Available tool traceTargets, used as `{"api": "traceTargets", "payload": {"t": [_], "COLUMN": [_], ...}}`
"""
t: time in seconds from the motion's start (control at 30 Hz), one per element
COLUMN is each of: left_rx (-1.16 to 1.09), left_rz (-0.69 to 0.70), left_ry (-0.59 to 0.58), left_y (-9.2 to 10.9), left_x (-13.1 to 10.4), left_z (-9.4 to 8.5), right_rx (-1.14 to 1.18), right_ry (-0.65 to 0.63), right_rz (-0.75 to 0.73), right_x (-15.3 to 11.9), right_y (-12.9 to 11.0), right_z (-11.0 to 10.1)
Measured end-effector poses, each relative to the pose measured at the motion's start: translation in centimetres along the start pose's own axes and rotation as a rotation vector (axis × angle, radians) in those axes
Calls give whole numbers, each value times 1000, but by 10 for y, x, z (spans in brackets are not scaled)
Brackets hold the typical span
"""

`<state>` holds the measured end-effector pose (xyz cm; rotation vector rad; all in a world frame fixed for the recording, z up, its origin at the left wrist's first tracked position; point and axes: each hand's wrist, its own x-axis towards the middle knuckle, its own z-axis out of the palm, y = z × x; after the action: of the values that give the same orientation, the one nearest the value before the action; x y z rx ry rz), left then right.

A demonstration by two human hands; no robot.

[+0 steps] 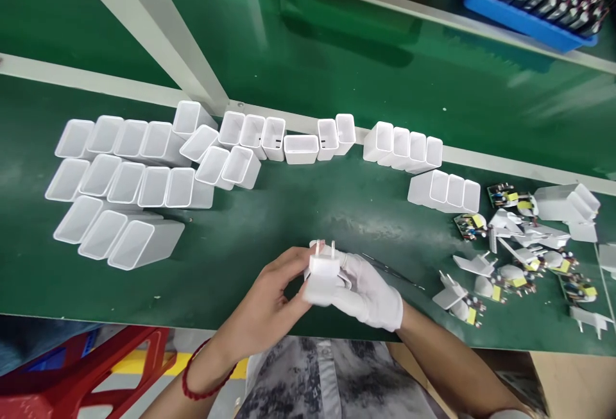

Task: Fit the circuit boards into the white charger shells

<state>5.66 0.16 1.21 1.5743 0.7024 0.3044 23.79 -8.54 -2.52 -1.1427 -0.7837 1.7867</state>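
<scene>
Near the front edge of the green bench, I hold a white two-pin charger plug piece (323,274) between both hands, its metal pins pointing away from me. My left hand (276,300), bare, grips its left side with thumb and fingers. On my right hand (366,290) is a white glove, closed around the right side; part of a white housing shows beneath the plug, and its far end is hidden by the fingers. Just beyond the glove lies a pair of dark tweezers (392,270) on the bench.
Several open white charger housings (139,246) stand at the left, with more housings (301,148) along the back. Circuit boards (517,278) and plug caps (476,264) lie at the right. A blue tray (529,18) of components sits on the shelf. A red stool (96,374) stands below left.
</scene>
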Motion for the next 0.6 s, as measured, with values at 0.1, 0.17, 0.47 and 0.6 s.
{"api": "traceTargets", "payload": {"t": [0.1, 0.17, 0.47, 0.6], "left_rx": [-27, -56, -33, 7], "left_rz": [-12, -44, -66, -58], "left_ry": [-13, -29, -66, -66], "left_y": [-2, -4, -2, -2], "left_x": [0, -1, -2, -2], "left_z": [1, 2, 3, 0], "right_rx": [1, 0, -5, 9], "right_ry": [13, 18, 14, -42], "right_rz": [-28, -43, -146, -129], "right_x": [-2, -3, -1, 1], "right_y": [5, 6, 6, -4], "right_z": [-2, -2, 1, -2]}}
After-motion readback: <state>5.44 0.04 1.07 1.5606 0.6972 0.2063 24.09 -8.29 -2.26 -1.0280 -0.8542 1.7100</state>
